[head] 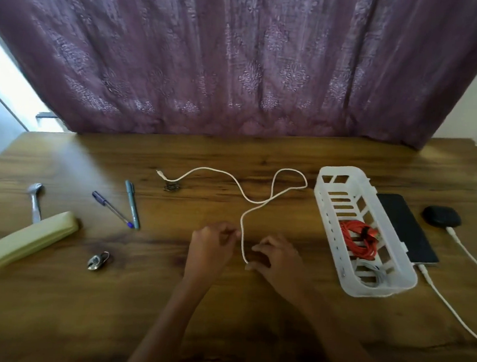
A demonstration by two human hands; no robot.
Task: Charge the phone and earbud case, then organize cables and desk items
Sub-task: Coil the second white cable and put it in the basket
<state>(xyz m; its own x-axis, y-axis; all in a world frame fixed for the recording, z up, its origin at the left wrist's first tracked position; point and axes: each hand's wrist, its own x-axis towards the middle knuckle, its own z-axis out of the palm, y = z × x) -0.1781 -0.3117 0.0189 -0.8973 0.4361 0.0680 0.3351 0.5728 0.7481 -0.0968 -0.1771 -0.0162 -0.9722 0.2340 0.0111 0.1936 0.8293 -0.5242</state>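
Observation:
A long white cable (258, 202) snakes across the middle of the wooden desk (221, 308), its far plug near a small metal clip (171, 187). My left hand (212, 247) pinches the cable near its near end. My right hand (277, 258) holds the cable's end between thumb and fingers. At the right a black phone (407, 231) lies with a white charging cable (450, 306) plugged in. A black earbud case (441, 215) beside it has another white cable (471, 256) attached.
A white slotted basket (330, 199) left of the phone holds a coiled red cable (358, 241) and a white one. At the left lie two pens (131, 203), a pale yellow case (31, 238), a metal tool (36, 202) and a padlock (98, 261). A purple curtain hangs behind.

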